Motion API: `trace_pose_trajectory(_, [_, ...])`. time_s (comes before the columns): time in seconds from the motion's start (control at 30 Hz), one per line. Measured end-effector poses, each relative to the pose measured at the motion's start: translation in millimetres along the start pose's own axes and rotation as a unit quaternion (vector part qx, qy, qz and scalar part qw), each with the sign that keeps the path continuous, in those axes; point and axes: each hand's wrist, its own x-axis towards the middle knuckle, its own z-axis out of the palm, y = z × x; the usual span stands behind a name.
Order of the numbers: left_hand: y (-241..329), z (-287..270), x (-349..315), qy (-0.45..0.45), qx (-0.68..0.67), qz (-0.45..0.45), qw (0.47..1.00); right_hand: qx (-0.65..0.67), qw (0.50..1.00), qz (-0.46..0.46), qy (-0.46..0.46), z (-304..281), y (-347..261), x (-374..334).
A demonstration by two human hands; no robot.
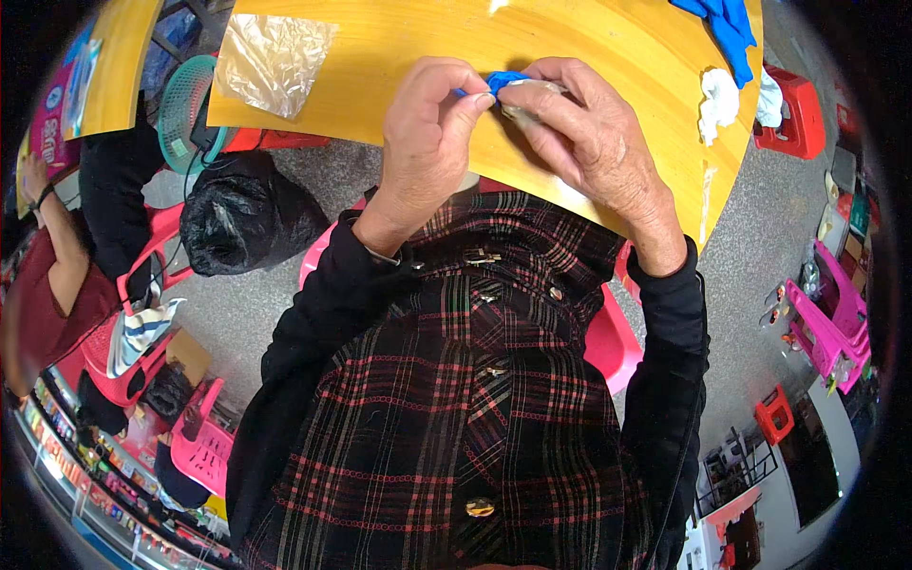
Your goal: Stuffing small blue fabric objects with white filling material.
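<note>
Small bright-blue crumpled piece of soft, thin material (506,80): bunched, creased, held between both hands over yellow wood-grain counter (380,57). Left end at thumb and forefinger of left hand (435,133); right part at fingertips of right hand (598,133). Pale translucent crumpled film (545,85): within right hand, just beside blue piece, largely finger-covered; full shape hidden.

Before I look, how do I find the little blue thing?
Find the big yellow table. At its near side, the small blue bundle shows between the left hand and the right hand. Unlike the bigger blue piece by the table's right edge, this one is pinched by left-hand fingers.
</note>
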Motion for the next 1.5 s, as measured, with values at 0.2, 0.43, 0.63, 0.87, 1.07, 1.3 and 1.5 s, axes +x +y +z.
trace_pose_trajectory(0.2, [-2.3,-1.8,-0.9,-0.012,-0.025,0.008,1.000,0.001,0.999,0.024,-0.030,-1.5,-3.7,1.2])
trace_pose_trajectory(0.43, [2.1,-2.1,-0.4,-0.020,-0.007,0.027,0.999,0.014,0.995,0.090,-0.049,-5.1,-16.4,3.6])
trace_pose_trajectory(0.63, [9.0,2.0,1.5,0.028,0.000,-0.004,1.000,0.103,0.988,0.097,-0.058,-7.1,-2.9,5.2])
trace_pose_trajectory(0.87, [12.6,3.4,-0.6,0.090,0.158,0.060,0.981,0.139,0.973,0.180,-0.039,0.0,-1.5,9.5])
trace_pose_trajectory(1.07, [10.7,7.5,9.3,0.045,0.203,0.039,0.977,0.141,0.962,0.230,-0.036,-1.2,-1.1,15.8])
trace_pose_trajectory(1.3, [5.5,11.8,13.9,0.041,0.188,0.043,0.980,0.144,0.954,0.265,-0.011,1.5,-1.6,17.3])
trace_pose_trajectory(1.5, [-0.5,16.1,16.5,0.086,0.250,0.105,0.959,0.140,0.964,0.224,0.010,6.0,-1.9,7.3])
